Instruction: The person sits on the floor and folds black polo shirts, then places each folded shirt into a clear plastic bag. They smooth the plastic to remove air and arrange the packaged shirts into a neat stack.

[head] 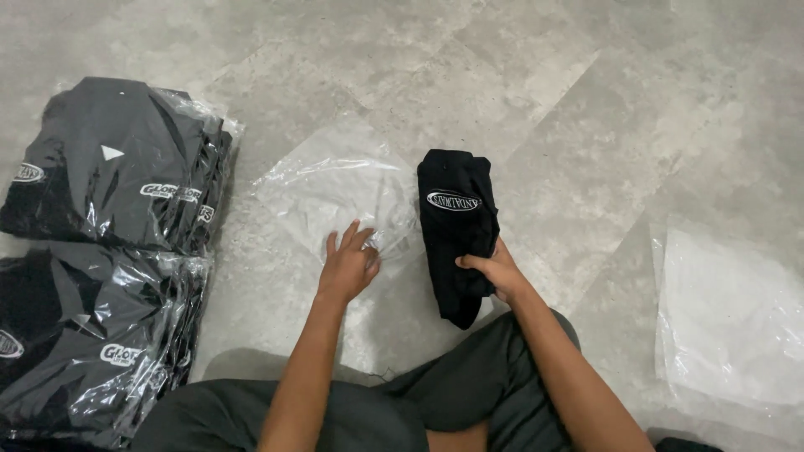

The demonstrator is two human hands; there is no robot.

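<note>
Right hand [496,269]: fingers curled and clamped round the lower half of a folded black garment [458,230], thumb across its front. Garment is soft matte knit, folded into a narrow upright bundle with rounded corners; a white oval printed emblem sits near its top. Its bottom end tapers to a blunt point just above the person's knee; its upper part lies against the floor.

Left hand [347,266]: fingers spread and slightly bent, pressing down on the near edge of a clear plastic bag [335,188]. Not closed on anything; palm faces down, fingertips on the film. The bag is thin, glossy and crinkled, lying flat and roughly rectangular, with bright wrinkle highlights near the fingertips. Its right edge lies just beside the garment, possibly tucked under it; cannot tell which.

Both forearms are bare. The person sits with legs in dark grey-green trousers [360,414], smooth woven cloth, at the bottom of the view.

Floor [586,100]: large stone-look tiles, mottled grey-beige, faint straight joints running diagonally.

Far left: two stacks of bagged dark garments [109,167], one behind the other, each piece sealed in shiny, creased film with white lettering showing through. The nearer stack [84,343] reaches the bottom left corner.

Right edge: a pile of flat empty clear bags [729,318], milky where layers overlap, well apart from both hands
</note>
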